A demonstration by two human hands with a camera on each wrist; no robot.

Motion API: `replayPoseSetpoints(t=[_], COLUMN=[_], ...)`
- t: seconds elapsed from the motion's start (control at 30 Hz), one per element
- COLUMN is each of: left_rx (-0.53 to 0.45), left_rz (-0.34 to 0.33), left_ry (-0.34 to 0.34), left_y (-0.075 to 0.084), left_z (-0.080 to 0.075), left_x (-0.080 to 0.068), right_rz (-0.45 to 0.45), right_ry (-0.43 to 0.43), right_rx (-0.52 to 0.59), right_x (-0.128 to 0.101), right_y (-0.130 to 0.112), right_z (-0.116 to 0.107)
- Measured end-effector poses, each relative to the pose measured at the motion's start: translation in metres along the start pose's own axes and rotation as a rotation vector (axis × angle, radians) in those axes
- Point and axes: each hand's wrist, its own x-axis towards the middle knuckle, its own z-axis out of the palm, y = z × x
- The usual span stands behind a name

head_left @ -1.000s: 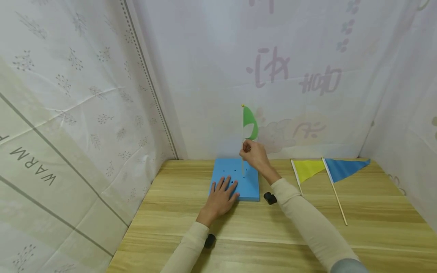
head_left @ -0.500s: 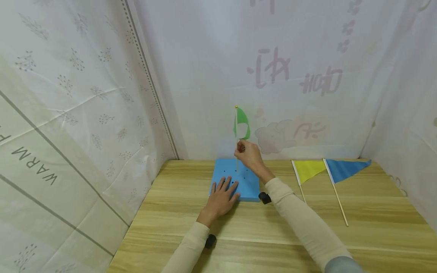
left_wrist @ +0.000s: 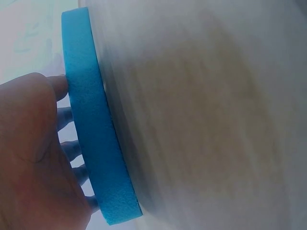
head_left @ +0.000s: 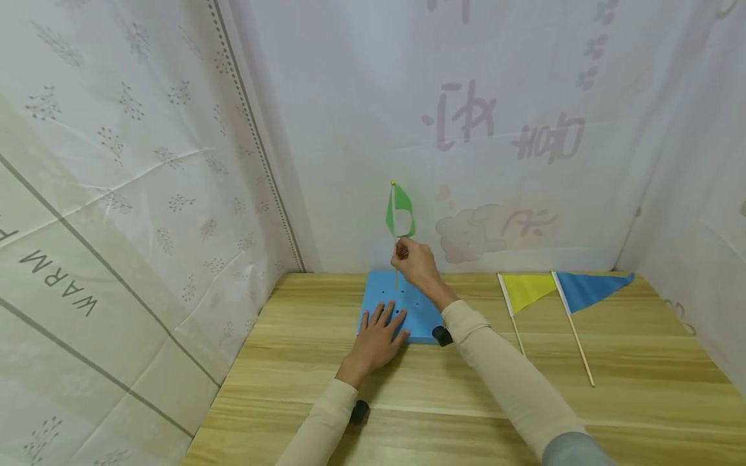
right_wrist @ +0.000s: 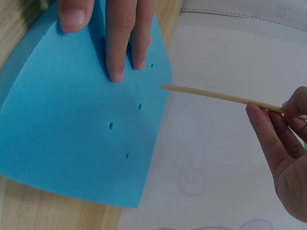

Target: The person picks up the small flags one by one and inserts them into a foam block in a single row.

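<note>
Grip of the right hand clamps the pale wooden stick of a green fabric flag, its tip above a blue rectangular foam block under the spread left hand; held so high, the stick may sway, miss a small hole and bend.

I'm watching the green flag standing nearly upright in midair, its cloth curling to both sides of the stick, a gold knob topping it. The stick's bare wooden end is pointing down at the blue block — its tip staying outside the holes I'm seeing. The thick block is lying flat on the worktop.
</note>
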Motion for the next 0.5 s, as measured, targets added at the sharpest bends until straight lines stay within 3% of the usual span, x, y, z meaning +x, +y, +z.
replayPoseSetpoints(t=[0.5], left_rx=[0.003], left_rz=[-0.015], left_ry=[-0.018], left_y=[0.001], left_z=[-0.003], left_x=[0.0], right_rz=[-0.025], right_ry=[-0.007], right_rx=[0.015], right_x=[0.004], right_y=[-0.003], right_z=[0.017])
